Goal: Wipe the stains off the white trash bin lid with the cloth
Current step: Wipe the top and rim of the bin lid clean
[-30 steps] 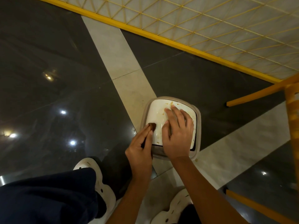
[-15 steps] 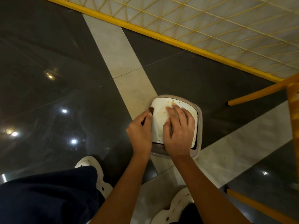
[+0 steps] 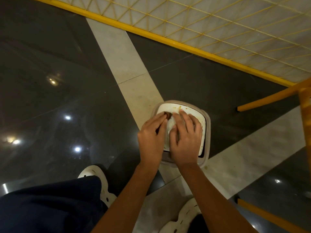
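White trash bin lid: atop bin, mid floor. My left hand: fingers clamped on brown cloth at the lid's far-left corner. My right hand: fingers flat, apart, pressing. Risk: uneven pressure may tip the lid; yellow stains may smear.

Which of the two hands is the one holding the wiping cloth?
The left hand: it pinches the small brown cloth against the white lid. The right hand only rests flat on the lid, holding nothing.
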Available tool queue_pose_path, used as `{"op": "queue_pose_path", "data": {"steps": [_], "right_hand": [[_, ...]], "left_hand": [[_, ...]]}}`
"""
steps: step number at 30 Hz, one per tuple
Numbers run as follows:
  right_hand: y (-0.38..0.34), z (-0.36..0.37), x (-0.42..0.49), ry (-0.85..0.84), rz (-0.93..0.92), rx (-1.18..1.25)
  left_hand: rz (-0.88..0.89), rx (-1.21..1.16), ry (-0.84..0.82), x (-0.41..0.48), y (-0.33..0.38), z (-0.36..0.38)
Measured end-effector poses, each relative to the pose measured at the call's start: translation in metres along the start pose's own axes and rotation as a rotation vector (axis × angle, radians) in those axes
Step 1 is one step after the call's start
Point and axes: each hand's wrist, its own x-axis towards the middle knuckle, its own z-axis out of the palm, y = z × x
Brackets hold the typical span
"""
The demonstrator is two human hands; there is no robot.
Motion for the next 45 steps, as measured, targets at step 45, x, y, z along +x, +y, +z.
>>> {"op": "queue_pose_path", "data": {"steps": [45], "right_hand": [[0.0,0.0,-0.001,0.006,0.009,-0.016]], "left_hand": [[0.008,-0.046,0.012,-0.063,-0.03,-0.02]]}}
